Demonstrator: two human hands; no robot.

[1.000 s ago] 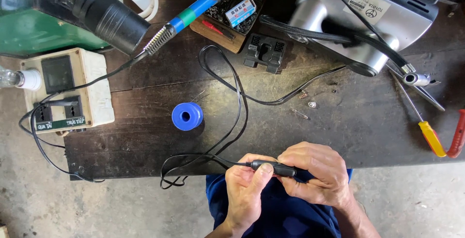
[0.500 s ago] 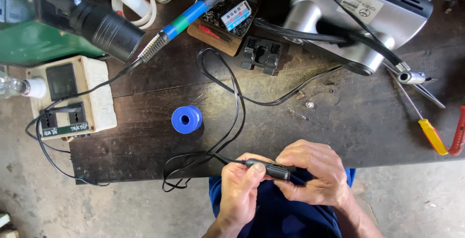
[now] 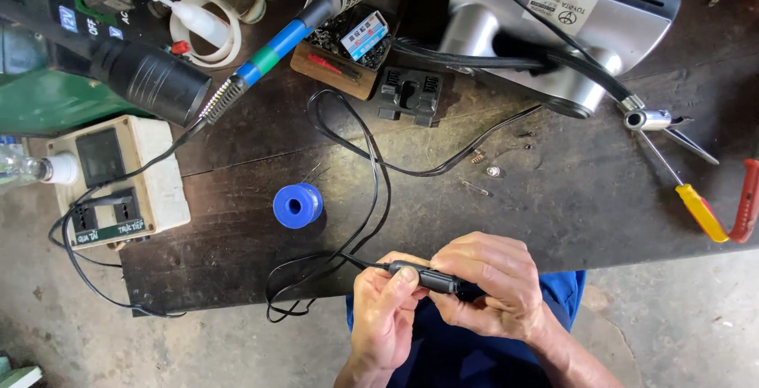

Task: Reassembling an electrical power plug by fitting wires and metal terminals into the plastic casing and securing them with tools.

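Both hands hold a small black cylindrical plug [image 3: 424, 275] at the near edge of a dark wooden workbench [image 3: 553, 206]. My left hand [image 3: 385, 311] pinches its left end, where a thin black cable [image 3: 360, 190] leaves it. My right hand [image 3: 494, 289] wraps around its right end. The cable loops over the bench edge and runs back across the top. A blue spool [image 3: 297, 205] sits just left of the cable, apart from both hands.
A soldering iron with a blue-green handle [image 3: 273, 52] rests in a coil stand at the back. A beige socket box [image 3: 115, 178] stands left, a grey appliance housing [image 3: 569, 16] at back right, and a yellow-handled screwdriver [image 3: 696, 202] and red-handled tool [image 3: 747, 202] at far right.
Both hands keep their grip on the plug and have barely shifted. The view has moved slightly, nothing else differs.
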